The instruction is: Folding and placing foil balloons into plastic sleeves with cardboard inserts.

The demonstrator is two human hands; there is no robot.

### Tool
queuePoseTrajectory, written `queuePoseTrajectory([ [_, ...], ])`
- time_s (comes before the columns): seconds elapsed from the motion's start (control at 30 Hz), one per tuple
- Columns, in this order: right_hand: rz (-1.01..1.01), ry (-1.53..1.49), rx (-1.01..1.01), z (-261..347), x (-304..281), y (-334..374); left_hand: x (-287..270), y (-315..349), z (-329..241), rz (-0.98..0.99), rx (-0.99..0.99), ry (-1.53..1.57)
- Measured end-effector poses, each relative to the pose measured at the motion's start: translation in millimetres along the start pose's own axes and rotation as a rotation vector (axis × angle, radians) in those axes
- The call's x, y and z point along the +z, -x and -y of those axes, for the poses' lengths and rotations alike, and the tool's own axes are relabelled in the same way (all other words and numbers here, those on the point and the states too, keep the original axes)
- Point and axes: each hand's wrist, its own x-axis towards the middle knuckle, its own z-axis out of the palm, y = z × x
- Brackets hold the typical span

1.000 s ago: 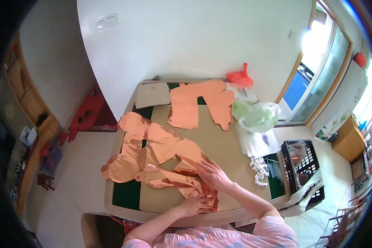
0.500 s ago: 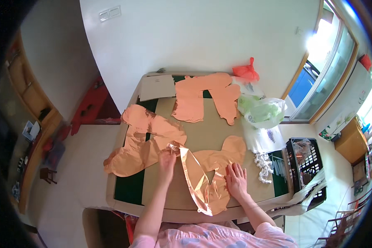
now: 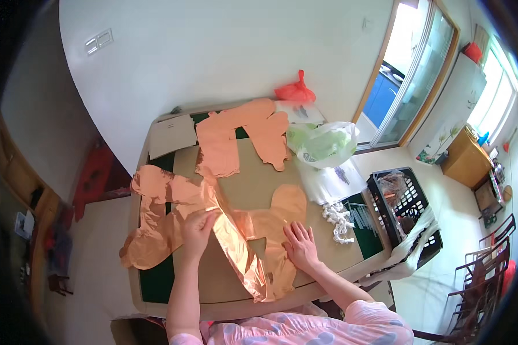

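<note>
A flat, uninflated copper-coloured foil balloon lies on the table in front of me. My left hand is closed in a pinch on its left side, holding a shiny strip of the foil lifted and slanting off the table. My right hand rests palm down on the balloon's right part, fingers stretched out. Beyond my left hand lies a second copper foil balloon, creased and spread flat, partly behind my left hand and the raised strip. A third one is laid out at the far side.
Brown cardboard covers the middle of the green-topped table. On the right are a white-green plastic bag, clear plastic packets, knotted white cord and thin clear sticks. A black crate stands beside the table; a red bag sits at the back.
My left hand has pulled the foil strip up and outward, so it now stretches longer and straighter. My right hand stays flat on the balloon. The whole view has swung to the right.
</note>
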Motion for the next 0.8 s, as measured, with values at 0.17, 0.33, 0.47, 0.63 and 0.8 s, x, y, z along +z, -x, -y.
queuePoseTrajectory([
  [0.17,-0.035,0.010,-0.027,-1.5,8.5,-21.8,-1.7,21.9,72.5,0.067,-0.305,-0.082],
  [0.33,-0.305,-0.097,0.010,-47.4,-17.6,-30.8,27.1,56.9,56.1,0.051,-0.002,-0.371],
  [0.47,-0.407,0.121,0.243,-111.8,-41.0,-21.6,50.0,92.4,21.9,0.357,0.125,-0.311],
  [0.63,-0.231,0.134,0.228,-125.1,-53.8,-0.2,66.7,99.3,32.2,0.558,0.181,-0.357],
  [0.8,-0.349,0.049,0.154,-106.7,-58.0,-35.8,63.9,85.7,47.8,0.593,0.179,-0.394],
])
